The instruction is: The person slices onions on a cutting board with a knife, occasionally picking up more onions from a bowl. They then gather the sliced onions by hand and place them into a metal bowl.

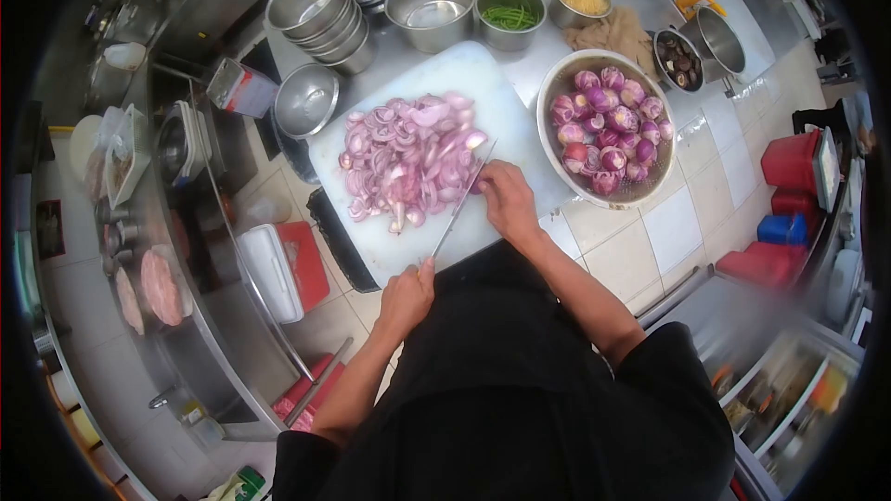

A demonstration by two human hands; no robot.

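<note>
Colander (541,121) upper right's full of peeled purple onions (608,125). Your left hand (406,297) grips the knife (461,204), right hand (506,199) pins an onion bit (475,188) by the pink slices (404,162).

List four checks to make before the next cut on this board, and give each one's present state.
1. Left hand closed on the knife handle: ok.
2. Right hand steadies the onion piece at the blade: ok.
3. Fingertips tucked back from the edge: cannot tell.
4. Bare space on the cutting board beside the sliced onions: ok.
5. Bowl of peeled onions beside the board: ok.
</note>
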